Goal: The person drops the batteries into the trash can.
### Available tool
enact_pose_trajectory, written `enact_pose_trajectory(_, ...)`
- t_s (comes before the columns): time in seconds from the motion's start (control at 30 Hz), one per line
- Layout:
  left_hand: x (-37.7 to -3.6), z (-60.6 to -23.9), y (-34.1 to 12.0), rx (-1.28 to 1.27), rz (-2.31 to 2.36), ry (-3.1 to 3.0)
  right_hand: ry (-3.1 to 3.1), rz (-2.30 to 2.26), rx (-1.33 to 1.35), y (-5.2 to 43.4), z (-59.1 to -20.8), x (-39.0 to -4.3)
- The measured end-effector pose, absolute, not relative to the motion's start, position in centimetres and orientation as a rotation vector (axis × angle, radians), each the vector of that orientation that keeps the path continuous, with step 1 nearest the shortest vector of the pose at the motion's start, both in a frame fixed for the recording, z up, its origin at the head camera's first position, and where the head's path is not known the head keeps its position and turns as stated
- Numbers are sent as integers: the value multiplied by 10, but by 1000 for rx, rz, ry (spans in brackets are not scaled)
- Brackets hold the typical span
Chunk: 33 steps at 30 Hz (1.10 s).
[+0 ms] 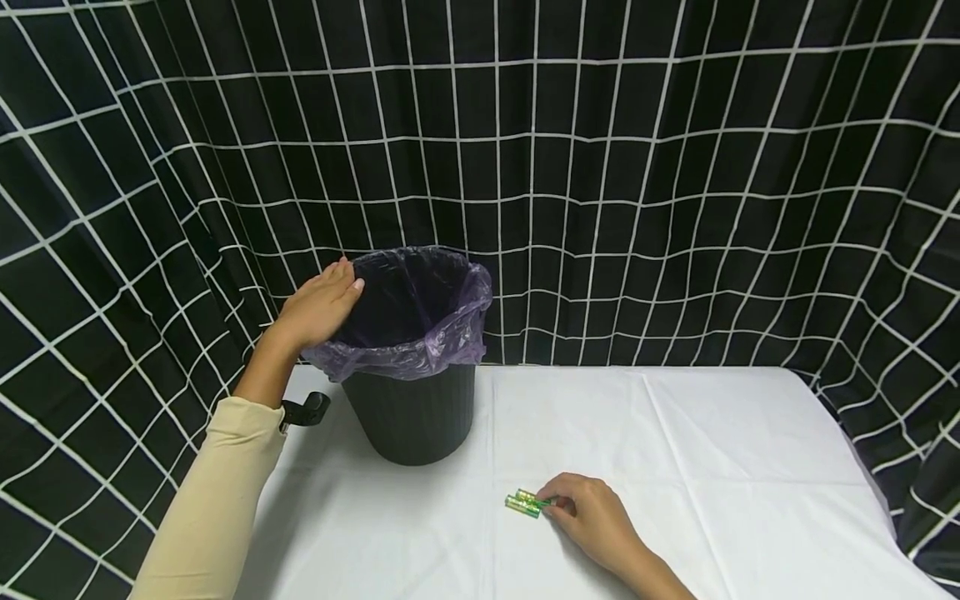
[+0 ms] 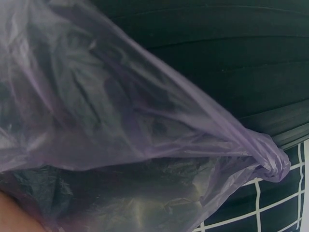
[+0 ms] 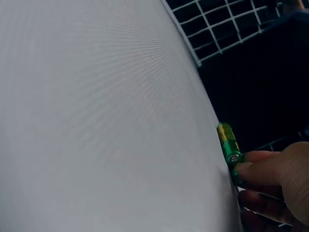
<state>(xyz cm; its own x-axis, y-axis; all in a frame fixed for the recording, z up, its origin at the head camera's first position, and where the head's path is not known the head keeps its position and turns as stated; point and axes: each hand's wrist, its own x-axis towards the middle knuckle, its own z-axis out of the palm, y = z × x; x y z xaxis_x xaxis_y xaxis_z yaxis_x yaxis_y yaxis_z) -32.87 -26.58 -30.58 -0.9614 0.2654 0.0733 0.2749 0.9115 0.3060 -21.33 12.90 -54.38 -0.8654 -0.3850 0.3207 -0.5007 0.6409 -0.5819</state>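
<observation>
Two green-and-gold cylindrical batteries lie side by side on the white cloth in the head view. My right hand [image 1: 596, 518] pinches the end of the farther battery [image 1: 528, 496] between thumb and fingers; the nearer battery [image 1: 521, 507] lies against it. In the right wrist view, one battery end [image 3: 229, 142] shows beside the thumb, and the other battery is mostly hidden. On the left, my left hand [image 1: 318, 307] rests with extended fingers on the rim of a dark bin [image 1: 412, 417]. A translucent purple bag [image 1: 453, 337] lines that bin and folds over its edge.
White cloth [image 1: 600, 425] covers the table, with creases running across it. Black curtains with a white grid [image 1: 570, 167] stand behind and at both sides. A black strap with a small device [image 1: 306, 410] is on the left wrist.
</observation>
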Motion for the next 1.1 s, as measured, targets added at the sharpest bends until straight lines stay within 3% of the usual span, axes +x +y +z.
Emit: enact_pose_trajectory(1.1, -329, -307, -266, -426, -490, -3035, -2813, 990, 727, 138, -532, -213)
